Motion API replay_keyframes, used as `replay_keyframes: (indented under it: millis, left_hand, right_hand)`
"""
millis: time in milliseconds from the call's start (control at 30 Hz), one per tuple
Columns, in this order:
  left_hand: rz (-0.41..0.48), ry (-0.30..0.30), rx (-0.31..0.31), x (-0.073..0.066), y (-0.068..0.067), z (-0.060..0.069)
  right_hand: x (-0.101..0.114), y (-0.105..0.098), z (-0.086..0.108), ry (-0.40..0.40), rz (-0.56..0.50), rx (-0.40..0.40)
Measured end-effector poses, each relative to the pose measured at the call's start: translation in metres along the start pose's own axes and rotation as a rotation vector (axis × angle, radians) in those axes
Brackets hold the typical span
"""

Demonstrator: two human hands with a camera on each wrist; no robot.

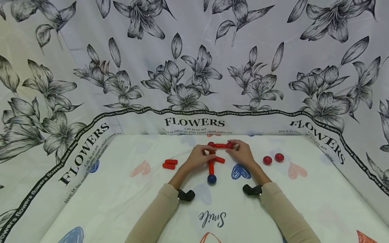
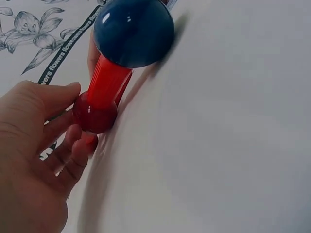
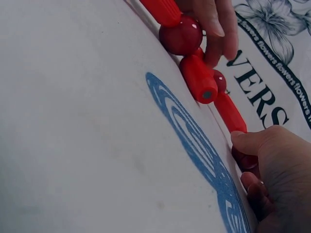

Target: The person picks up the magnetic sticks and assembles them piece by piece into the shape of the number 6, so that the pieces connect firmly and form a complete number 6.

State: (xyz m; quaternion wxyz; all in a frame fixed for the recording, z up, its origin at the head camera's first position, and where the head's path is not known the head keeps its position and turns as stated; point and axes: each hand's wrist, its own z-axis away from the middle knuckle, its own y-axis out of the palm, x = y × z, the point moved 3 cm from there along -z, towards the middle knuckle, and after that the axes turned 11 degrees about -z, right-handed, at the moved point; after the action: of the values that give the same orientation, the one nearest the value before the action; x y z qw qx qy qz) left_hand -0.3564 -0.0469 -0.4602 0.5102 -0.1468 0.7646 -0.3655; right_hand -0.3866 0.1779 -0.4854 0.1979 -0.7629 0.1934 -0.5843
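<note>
A joined piece of red rods and balls lies on the cloth, with a blue ball (image 1: 211, 179) at its near end. My left hand (image 1: 200, 156) pinches its middle red ball (image 2: 95, 112), from which one rod (image 1: 211, 167) runs to the blue ball. Another rod (image 3: 199, 80) points out to the right with a bare end. Behind, a far red ball (image 1: 211, 144) joins a crosswise rod (image 1: 220, 145). My right hand (image 1: 241, 152) grips the red ball (image 1: 229, 145) at that rod's right end, its thumb touching the rod's tip in the right wrist view.
Two loose red rods (image 1: 170, 164) lie side by side to the left. Over on the right are two loose red balls (image 1: 267, 160) (image 1: 279, 157). A flower-printed curtain (image 1: 194, 84) stands behind the heart-printed cloth (image 1: 121, 202).
</note>
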Motion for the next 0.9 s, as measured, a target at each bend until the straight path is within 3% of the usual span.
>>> replay_keyframes:
  millis: [133, 333, 733, 900]
  left_hand:
    - [0.039, -0.002, -0.047, 0.007, -0.002, 0.010]
    - [0.020, -0.003, -0.035, 0.012, 0.003, 0.019]
    - [0.014, -0.020, -0.018, 0.008, 0.009, 0.020]
    - [0.004, -0.029, -0.024, 0.008, 0.005, 0.020]
  right_hand:
    - [0.000, 0.002, 0.001, 0.001, -0.007, 0.002]
    - [-0.003, 0.004, 0.002, -0.008, -0.007, -0.003]
    - [-0.007, -0.001, 0.003, -0.023, 0.004, -0.023]
    - [0.001, -0.001, 0.003, -0.072, -0.010, -0.078]
